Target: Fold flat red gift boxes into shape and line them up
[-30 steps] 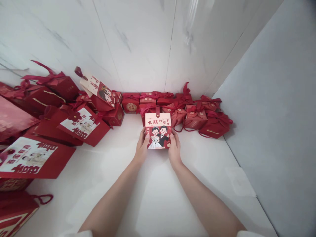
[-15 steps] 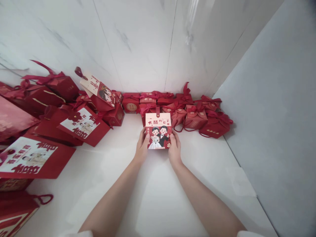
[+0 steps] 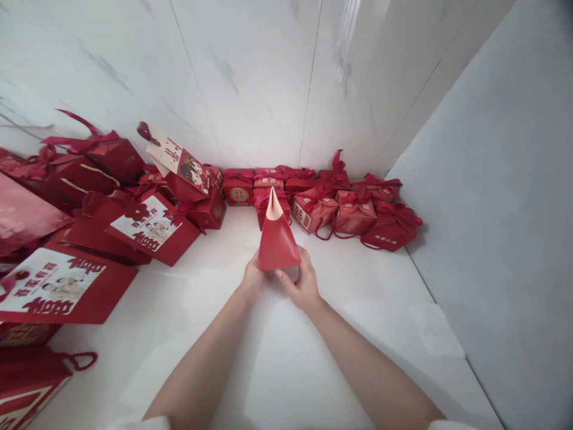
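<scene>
A red gift box with a cream folded top is turned so that its plain, narrow side faces me. My left hand is closed on its lower left, with most of the fingers hidden behind the box. On the lower right, my right hand grips it, thumb near the bottom edge. Just beyond the held box stands a row of small red boxes tied with ribbon, among them a box with a round gold emblem and a corded box.
Larger red gift bags crowd the left, including one with a white picture panel. A cream-topped box leans on boxes there. Behind the row rises a marbled wall; a grey panel bounds the right of the white surface.
Both hands have rotated the gift box from its front, printed with a bridal couple, to its plain red side. The surrounding boxes stay in place.
</scene>
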`<state>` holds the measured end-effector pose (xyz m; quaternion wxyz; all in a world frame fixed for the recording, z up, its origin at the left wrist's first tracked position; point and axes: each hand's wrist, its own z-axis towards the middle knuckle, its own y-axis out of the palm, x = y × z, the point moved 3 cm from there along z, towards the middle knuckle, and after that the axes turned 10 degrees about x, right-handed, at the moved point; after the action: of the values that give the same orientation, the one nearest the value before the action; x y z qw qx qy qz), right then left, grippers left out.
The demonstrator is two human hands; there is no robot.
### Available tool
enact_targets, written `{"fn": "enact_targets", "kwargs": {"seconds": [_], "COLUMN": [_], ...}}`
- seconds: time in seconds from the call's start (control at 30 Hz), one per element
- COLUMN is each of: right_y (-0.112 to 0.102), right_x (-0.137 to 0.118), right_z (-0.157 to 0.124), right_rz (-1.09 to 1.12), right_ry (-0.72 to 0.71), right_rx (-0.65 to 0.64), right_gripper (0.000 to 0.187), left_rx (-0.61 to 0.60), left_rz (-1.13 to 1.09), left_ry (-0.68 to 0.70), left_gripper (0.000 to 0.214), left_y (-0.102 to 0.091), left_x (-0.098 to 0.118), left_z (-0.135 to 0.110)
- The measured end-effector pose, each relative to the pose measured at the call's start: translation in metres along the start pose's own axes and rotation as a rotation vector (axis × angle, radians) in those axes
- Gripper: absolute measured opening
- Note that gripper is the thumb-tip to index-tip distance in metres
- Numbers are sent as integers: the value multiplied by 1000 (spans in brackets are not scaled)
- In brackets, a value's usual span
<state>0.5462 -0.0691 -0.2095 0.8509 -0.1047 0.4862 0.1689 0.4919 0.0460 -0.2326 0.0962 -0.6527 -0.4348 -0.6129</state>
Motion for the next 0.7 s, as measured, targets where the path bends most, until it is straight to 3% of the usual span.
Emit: {"fn": "enact_targets", "kwargs": {"seconds": [0.2, 0.5, 0.7], "right_y": [1, 0, -6], "right_x": [-1, 10, 10], "right_z": [0, -6, -4], "right_rz": [-60, -1, 103], "right_ry": [-35, -5, 21], "right_rx": [-38, 19, 203], "right_gripper": [64, 49, 60], "left_rx": [-66, -52, -278], "left_rz": [-66, -246, -225], "left_ry": [-89, -196, -221], "left_gripper": [56, 35, 45], "left_y": [1, 8, 4], "left_x": [3, 14, 10], "left_z": [2, -6, -6]}}
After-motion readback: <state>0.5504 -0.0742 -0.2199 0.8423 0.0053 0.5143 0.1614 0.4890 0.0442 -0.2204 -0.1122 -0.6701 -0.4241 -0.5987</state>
